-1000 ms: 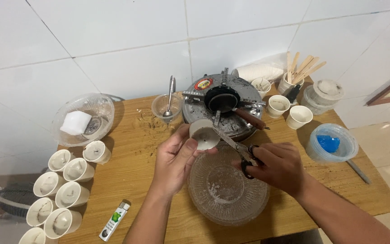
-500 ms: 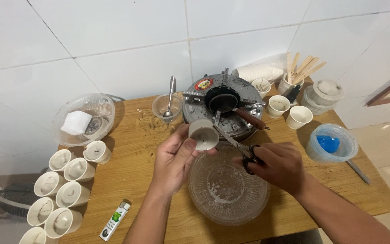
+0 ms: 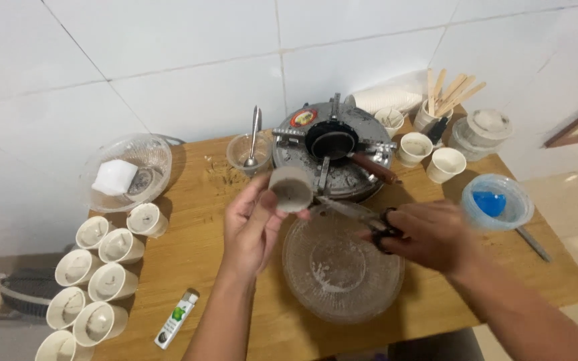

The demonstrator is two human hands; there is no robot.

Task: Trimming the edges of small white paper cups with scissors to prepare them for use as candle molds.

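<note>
Trimming at a small cup over the glass bowl

From the head camera: my left hand [image 3: 252, 224] is curled around a small white cup [image 3: 291, 189], tipped so its mouth faces me, held above the far rim of the clear glass bowl [image 3: 342, 264] that sits near the table's front edge. My right hand [image 3: 429, 234] is closed through the black handles of a pair of scissors [image 3: 356, 214], blades pointing left, their tips just beside the cup. Behind the cup, towards the table's [image 3: 235, 321] back edge, stands a round grey stove [image 3: 332, 150] with a small dark pan on it. More white cups [image 3: 95, 281] crowd the left edge, and a blue-lidded tub [image 3: 496, 202] sits near the right edge.
</note>
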